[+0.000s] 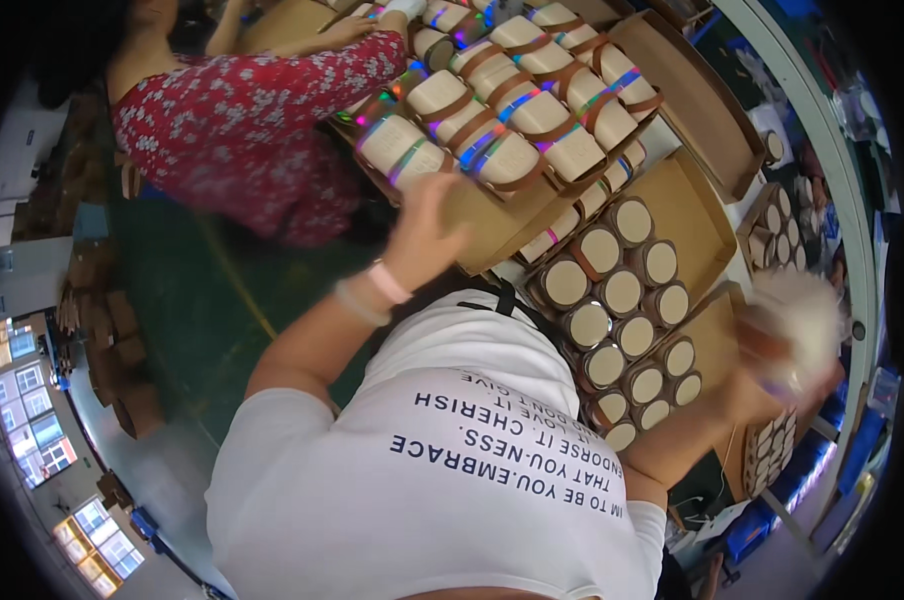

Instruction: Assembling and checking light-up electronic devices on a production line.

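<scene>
My left hand (427,235) is at the near edge of a cardboard box (482,225), thumb apart from the fingers and nothing seen in them. Just beyond its fingertips are several cream containers (532,112) with brown bands and shiny rainbow strips, packed in rows. Off to the right, my right hand (757,392) is smeared by motion. A blurred cream-and-brown container (794,325) is in its grip, its details unclear. Between my hands, brown jars with round cream lids (622,290) stand upright in an open box.
At upper left, a person in a red floral sleeve (302,90) reaches over the packed box with a gloved hand (407,8). Cardboard flaps (697,215) stick up on the right. A pale metal frame (807,90) runs along the right side, with more boxed jars (772,450) near it.
</scene>
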The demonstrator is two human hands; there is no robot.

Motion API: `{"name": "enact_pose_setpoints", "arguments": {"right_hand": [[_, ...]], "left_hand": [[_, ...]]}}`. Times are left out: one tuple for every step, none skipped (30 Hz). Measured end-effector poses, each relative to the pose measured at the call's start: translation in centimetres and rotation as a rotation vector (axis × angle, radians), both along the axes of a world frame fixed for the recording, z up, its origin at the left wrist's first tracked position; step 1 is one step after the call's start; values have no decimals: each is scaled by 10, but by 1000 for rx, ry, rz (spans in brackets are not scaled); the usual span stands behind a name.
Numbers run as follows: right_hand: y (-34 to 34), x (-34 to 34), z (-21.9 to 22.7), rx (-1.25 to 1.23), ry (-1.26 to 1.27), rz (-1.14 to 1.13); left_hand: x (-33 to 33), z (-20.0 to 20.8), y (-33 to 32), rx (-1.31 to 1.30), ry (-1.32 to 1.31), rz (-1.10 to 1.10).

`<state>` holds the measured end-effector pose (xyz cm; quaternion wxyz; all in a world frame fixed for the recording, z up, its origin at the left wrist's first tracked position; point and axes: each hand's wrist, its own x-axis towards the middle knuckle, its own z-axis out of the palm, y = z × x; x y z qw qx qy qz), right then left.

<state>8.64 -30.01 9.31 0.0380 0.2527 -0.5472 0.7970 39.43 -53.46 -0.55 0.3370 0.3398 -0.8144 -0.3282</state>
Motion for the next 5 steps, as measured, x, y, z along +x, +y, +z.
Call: {"name": "enact_pose_setpoints", "arguments": {"right_hand": [[14, -12, 43, 172, 384, -293], [50, -44, 55, -27, 681, -247], [81, -72, 65, -161, 794, -378], [116, -93, 70, -298, 898, -520], [119, -93, 69, -286, 893, -522]], "left_hand": [[20, -18, -2, -11, -89, 126], [33, -24, -3, -12, -165, 247], [42, -30, -6, -10, -203, 287], [43, -29, -7, -17, -249, 318], [41, -33, -12, -43, -257, 313]]}}
